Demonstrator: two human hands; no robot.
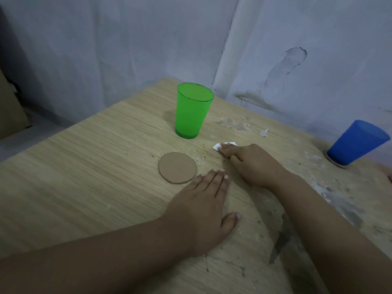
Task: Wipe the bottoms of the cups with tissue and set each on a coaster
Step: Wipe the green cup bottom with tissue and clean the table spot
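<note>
My left hand point(206, 200) lies flat on the wooden counter point(84, 177), palm down, fingers straight and together, thumb spread out to the side, holding nothing. Its fingertips sit just beside the near right edge of the round brown coaster point(177, 167), which I take as my landmark; I cannot tell whether they touch it. The coaster lies flat on the counter with nothing on it. Beyond the coaster, toward the wall, the green cup point(193, 110) stands upright on the bare counter, mouth up, a little apart from the coaster. To the right of the coaster, my right hand point(252, 164) rests on the counter with its fingers curled over a small piece of white tissue point(219, 146), pinching it against the surface; only a corner of the tissue shows past my fingertips. Far to the right of the coaster, near the counter's edge, the blue cup point(356, 143) stands mouth up on a second coaster point(337, 164), whose rim just peeks out under its base. Whitish worn patches point(235, 124) mark the counter beyond my right hand, between the two cups.
</note>
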